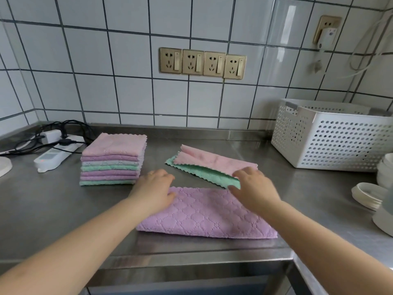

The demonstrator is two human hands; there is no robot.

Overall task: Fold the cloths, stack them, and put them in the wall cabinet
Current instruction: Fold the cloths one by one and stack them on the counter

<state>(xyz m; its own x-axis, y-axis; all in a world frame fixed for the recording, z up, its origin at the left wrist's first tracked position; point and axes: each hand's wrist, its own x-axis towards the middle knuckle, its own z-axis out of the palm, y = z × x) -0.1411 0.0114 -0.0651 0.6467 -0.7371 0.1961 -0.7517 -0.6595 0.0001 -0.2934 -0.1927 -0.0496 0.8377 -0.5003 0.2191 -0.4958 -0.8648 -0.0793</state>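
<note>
A purple quilted cloth (209, 216) lies folded in half on the steel counter (53, 205) near its front edge. My left hand (154, 191) rests on the cloth's far left corner, fingers curled on the fabric. My right hand (254, 188) presses its far right edge, fingers spread. Just behind lie a pink cloth (214, 159) and a green cloth (210, 174), loose and overlapping. A stack of several folded cloths (112, 160), pink, purple and green, stands to the left. No wall cabinet is in view.
A white perforated basket (331, 137) stands at the back right. White plates and bowls (370, 195) sit at the right edge. A power strip with black cables (57, 154) lies at the back left. Wall sockets (203, 62) are on the tiled wall.
</note>
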